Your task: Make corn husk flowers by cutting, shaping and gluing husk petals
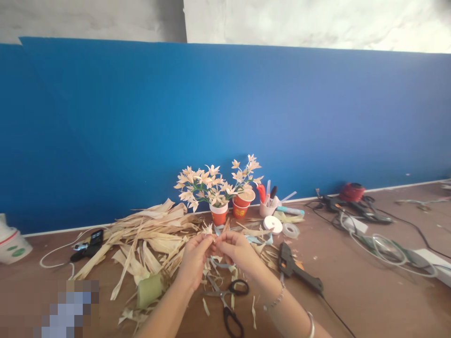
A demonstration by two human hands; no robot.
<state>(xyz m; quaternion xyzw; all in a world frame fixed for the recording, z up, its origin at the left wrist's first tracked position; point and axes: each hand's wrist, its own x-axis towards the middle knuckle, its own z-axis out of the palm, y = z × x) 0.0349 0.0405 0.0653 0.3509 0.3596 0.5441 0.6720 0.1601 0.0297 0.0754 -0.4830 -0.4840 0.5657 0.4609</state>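
Observation:
Both my hands meet at the middle of the table, fingers pinched together on a small corn-husk flower. My left hand grips it from the left and my right hand from the right, with a pale blue strip by the fingers. Black-handled scissors lie just below my hands. A heap of dried corn husks spreads to the left. Behind stand red paper cups that hold finished husk flowers.
A black glue gun lies right of my hands, with tape rolls and a cup of pens behind. Cables and a red spool sit far right. A green tape roll lies left. A blue board backs the table.

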